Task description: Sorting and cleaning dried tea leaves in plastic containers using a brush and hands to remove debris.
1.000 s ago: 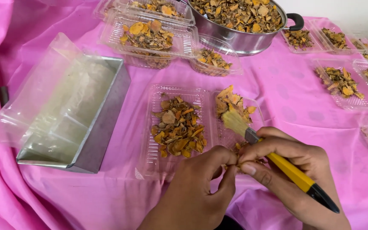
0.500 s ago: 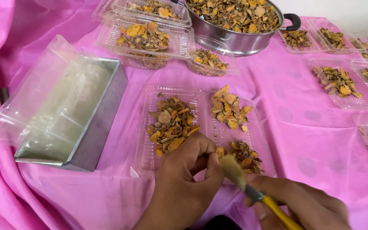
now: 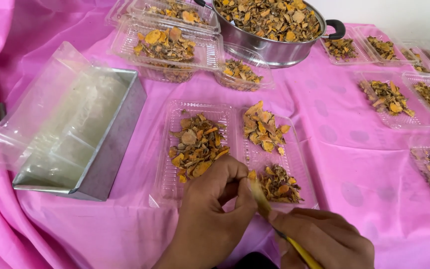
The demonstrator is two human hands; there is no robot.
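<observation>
nearest, right hand (image 3: 324, 236) closed around a yellow-handled brush (image 3: 274, 219), long axis slanting up-left, bristles touching the left hand (image 3: 215, 204) fingertips. left fingers pinched shut on something too small to tell, at the near edge of the open clear tray (image 3: 235, 149) of dried orange slices. beyond, steel pot (image 3: 269, 47).

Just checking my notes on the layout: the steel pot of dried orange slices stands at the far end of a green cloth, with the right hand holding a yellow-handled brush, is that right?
Not quite: the cloth is pink, not green, as the head view shows. The rest holds: the steel pot of dried orange slices stands at the far end, and the right hand holds the yellow-handled brush.
</observation>
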